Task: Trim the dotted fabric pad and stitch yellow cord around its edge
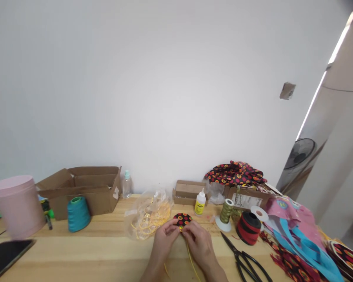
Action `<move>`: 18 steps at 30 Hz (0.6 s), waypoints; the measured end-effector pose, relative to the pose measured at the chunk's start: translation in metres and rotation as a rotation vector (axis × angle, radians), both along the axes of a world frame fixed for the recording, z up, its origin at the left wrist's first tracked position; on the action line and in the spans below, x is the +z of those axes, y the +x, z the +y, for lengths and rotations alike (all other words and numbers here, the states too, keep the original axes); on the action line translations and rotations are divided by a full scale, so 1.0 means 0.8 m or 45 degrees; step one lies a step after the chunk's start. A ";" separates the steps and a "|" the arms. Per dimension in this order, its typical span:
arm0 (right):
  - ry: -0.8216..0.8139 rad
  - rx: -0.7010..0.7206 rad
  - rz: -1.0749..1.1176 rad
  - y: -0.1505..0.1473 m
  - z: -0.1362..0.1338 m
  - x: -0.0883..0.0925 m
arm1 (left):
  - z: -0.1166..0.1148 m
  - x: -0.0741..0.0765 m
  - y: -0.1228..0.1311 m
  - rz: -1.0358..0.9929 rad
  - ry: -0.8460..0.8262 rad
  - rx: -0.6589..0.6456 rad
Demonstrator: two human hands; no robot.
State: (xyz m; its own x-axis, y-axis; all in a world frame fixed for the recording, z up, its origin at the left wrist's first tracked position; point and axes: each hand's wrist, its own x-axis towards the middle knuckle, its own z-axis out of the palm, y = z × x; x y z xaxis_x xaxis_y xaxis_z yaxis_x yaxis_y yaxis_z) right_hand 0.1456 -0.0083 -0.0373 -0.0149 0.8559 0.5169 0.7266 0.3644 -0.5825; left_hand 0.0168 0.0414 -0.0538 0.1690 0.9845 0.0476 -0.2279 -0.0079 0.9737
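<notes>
A small rounded piece of black fabric with red and yellow spots is held up between my two hands above the table. My left hand pinches its lower left edge between thumb and fingers. On the lower right side, my right hand is closed with fingertips together at the same edge, where a yellow cord meets the fabric. The cord hangs down toward the table's front, and another yellow end shows below my left hand. My fingertips partly cover where cord and fabric meet.
A clear plastic bag of yellow cord lies left of my hands. Behind stand a small cardboard box and a glue bottle. Rightward are an olive thread spool, a red-and-black roll and black scissors. A teal thread cone stands left.
</notes>
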 end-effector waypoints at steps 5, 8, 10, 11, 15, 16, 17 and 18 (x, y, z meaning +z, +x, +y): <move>-0.018 -0.027 0.113 -0.003 0.000 0.001 | 0.003 -0.007 0.001 -0.007 0.073 -0.046; -0.060 -0.045 0.173 -0.003 0.003 -0.002 | 0.001 -0.006 0.001 0.035 0.086 -0.093; -0.099 -0.034 0.207 -0.002 0.007 -0.007 | -0.001 -0.006 0.002 0.066 0.093 -0.151; -0.116 -0.020 0.236 0.000 0.009 -0.010 | -0.002 -0.007 0.002 0.079 0.097 -0.173; -0.134 0.017 0.371 0.005 0.015 -0.021 | -0.002 -0.010 0.004 0.128 0.118 -0.141; -0.126 0.003 0.382 0.005 0.015 -0.022 | -0.001 -0.011 0.004 0.136 0.123 -0.121; -0.117 -0.017 0.387 0.005 0.015 -0.023 | -0.001 -0.012 0.005 0.140 0.123 -0.107; -0.110 -0.034 0.388 0.004 0.015 -0.023 | 0.000 -0.013 0.005 0.144 0.121 -0.101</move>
State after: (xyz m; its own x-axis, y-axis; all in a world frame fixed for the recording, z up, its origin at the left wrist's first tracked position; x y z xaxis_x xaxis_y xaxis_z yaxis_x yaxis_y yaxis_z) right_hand 0.1487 0.0040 -0.0554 0.1529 0.8947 0.4197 0.5224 0.2873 -0.8028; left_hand 0.0205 0.0415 -0.0640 0.2555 0.9598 0.1162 -0.1207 -0.0875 0.9888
